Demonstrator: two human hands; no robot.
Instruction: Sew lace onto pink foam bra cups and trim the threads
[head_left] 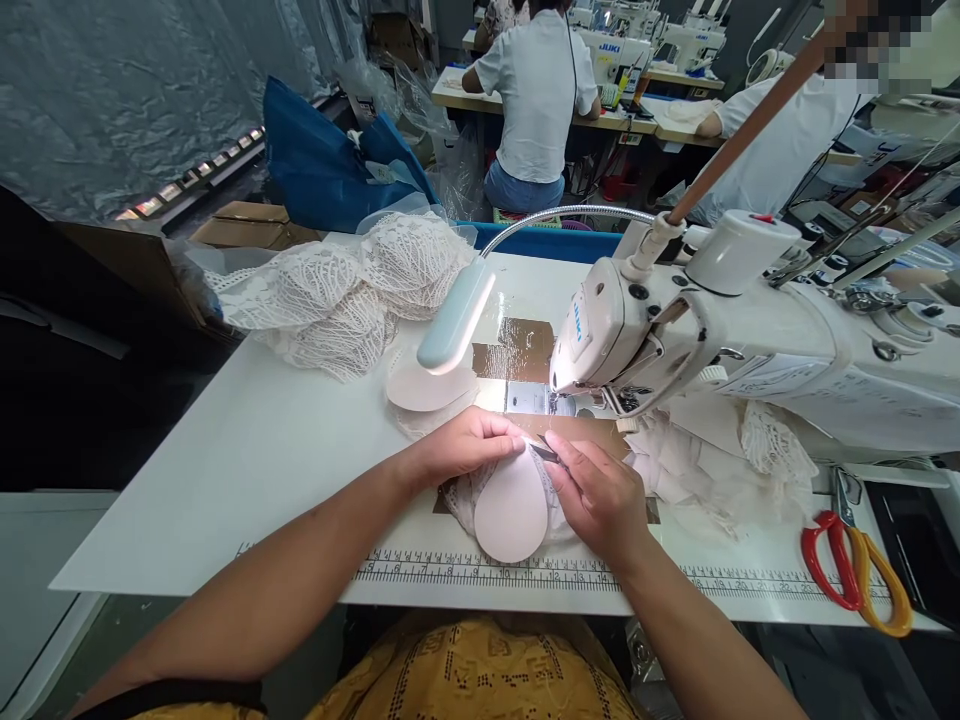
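Note:
A pale pink foam cup (511,510) with white lace under it lies on the white sewing table (270,470), just in front of the needle of a white sewing machine (750,330). My left hand (461,447) pinches the cup's top edge with closed fingers. My right hand (596,492) is closed on a small dark metal tool (545,452), its tip at the cup's upper edge. Another pink cup (427,388) lies under the lamp head (455,318).
A heap of white lace pieces (352,290) sits at the table's back left, more lace (720,470) lies under the machine arm. Red and orange scissors (855,565) rest at the right. A ruler strip (525,572) runs along the front edge. People in white shirts sit at machines behind.

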